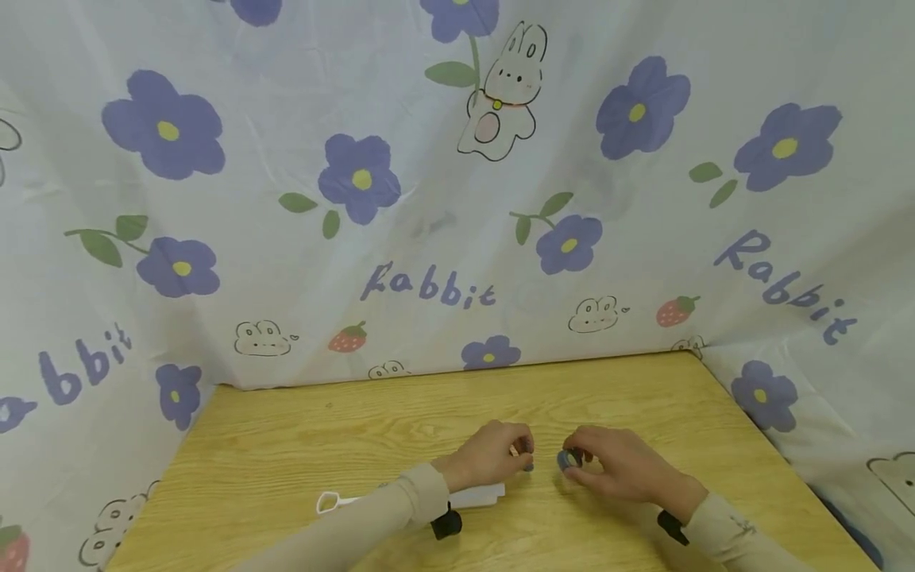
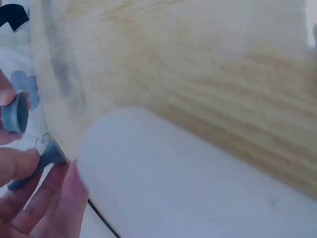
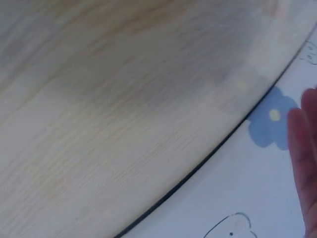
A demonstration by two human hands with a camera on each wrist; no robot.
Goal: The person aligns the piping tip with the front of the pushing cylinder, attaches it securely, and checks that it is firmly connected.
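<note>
My left hand point(image 1: 493, 454) pinches a small blue-grey piece with a flared end point(image 2: 48, 154) between thumb and fingers. Across a short gap, my right hand point(image 1: 620, 465) grips a round blue-grey cap-like piece point(image 1: 568, 459) by its side, its round face turned toward the left hand. In the left wrist view this round piece point(image 2: 16, 116) appears just above the flared one. Only the right hand's fingers point(image 3: 303, 158) show at the edge of the right wrist view; the piece they hold is out of sight there.
A long white object with a loop at one end point(image 1: 475, 496) lies on the wooden table point(image 1: 300, 437), partly hidden behind the left forearm. A large white rounded shape point(image 2: 188, 173) fills much of the left wrist view. Printed cloth point(image 1: 429, 238) surrounds the table's back and sides.
</note>
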